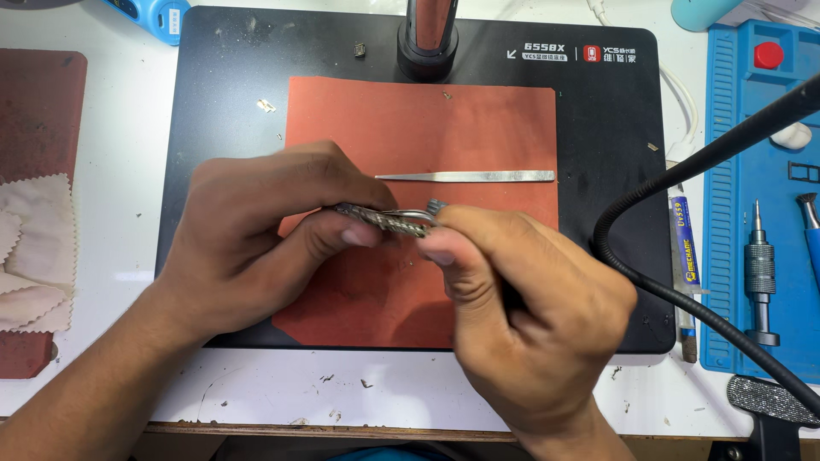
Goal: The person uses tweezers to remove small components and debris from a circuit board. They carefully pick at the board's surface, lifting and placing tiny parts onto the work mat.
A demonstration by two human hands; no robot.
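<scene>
My left hand (256,235) pinches a small flat metal part (380,220) with a rough, patterned face between thumb and fingers. My right hand (521,312) meets it from the right, fingers closed on the same part's other end, where a small dark piece (437,206) sticks up. Both hands hover over a red-brown mat (410,128) lying on a black work pad (231,102). Most of the part is hidden by my fingers.
A thin flat metal spudger (465,177) lies on the mat behind my hands. A black post (429,38) rises at the pad's back. Right: a black flexible cable (683,171), a small tube (683,248), a blue tray (769,213) with a screwdriver (759,273). Left: cloths (34,256).
</scene>
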